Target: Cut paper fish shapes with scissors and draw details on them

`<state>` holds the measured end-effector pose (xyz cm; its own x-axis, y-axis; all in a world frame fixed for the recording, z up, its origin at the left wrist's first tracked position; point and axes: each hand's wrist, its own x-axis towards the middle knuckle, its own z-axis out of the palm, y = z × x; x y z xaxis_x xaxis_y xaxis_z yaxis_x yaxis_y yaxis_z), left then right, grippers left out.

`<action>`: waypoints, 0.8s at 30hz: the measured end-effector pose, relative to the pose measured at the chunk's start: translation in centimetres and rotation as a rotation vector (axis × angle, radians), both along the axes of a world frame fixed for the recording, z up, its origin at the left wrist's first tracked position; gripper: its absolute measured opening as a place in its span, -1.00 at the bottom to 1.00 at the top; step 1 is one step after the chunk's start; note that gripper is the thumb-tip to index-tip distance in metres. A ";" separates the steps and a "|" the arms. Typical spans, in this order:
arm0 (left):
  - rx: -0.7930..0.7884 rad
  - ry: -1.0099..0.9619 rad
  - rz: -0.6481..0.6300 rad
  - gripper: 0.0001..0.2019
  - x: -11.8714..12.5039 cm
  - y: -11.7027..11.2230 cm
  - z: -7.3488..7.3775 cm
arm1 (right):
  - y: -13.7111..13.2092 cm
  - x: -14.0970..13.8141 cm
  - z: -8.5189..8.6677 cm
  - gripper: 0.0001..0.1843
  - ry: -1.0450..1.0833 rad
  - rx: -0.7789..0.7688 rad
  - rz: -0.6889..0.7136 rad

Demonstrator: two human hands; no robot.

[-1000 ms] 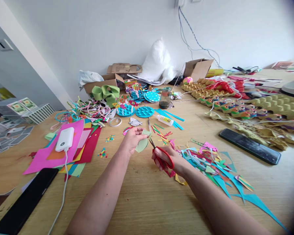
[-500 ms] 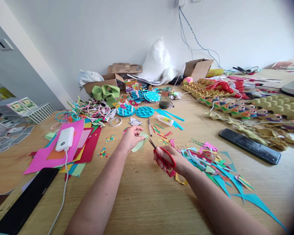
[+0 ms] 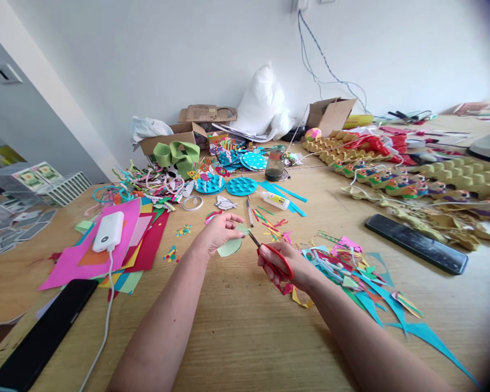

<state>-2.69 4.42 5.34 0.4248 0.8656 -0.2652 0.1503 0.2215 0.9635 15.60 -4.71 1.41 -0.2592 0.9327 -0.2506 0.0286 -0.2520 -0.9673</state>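
Observation:
Between the thumb and fingers of my left hand (image 3: 221, 233) is a small piece of light green paper (image 3: 230, 247), held above the table. My right hand (image 3: 286, 262) is closed round the red handles of a pair of scissors (image 3: 285, 270). The blades point up and left, with their tips at the right edge of the green paper. Whether the tips touch the paper is hard to make out. Beyond my left hand lie a pen (image 3: 250, 212), a white fish-shaped cutout (image 3: 225, 202) and a glue bottle (image 3: 275, 200).
Coloured paper scraps (image 3: 351, 267) spread beside my right arm. Left of my left arm are coloured sheets (image 3: 149, 247), a white power bank (image 3: 109, 231) and a black phone (image 3: 44, 332). Another phone (image 3: 416, 243) lies at the right. Painted egg cartons (image 3: 408, 182) and a glass jar (image 3: 275, 163) stand farther back.
The green paper has turned and shifted slightly in my left hand, which has moved a little left. The scissors stay almost in place, their tips now at the paper's edge.

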 end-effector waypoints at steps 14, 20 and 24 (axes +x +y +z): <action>-0.067 -0.056 -0.094 -0.60 -0.9 0.4 0.1 | -0.1 0.1 -0.1 -0.46 0.015 -0.031 0.033; -0.092 -0.100 -0.136 -0.57 -1.4 0.7 -0.4 | -0.2 -0.1 0.0 -0.48 -0.024 -0.052 0.035; -0.066 -0.118 -0.141 -0.53 -1.5 0.9 -0.8 | -0.3 -0.1 0.0 -0.45 -0.056 -0.053 0.031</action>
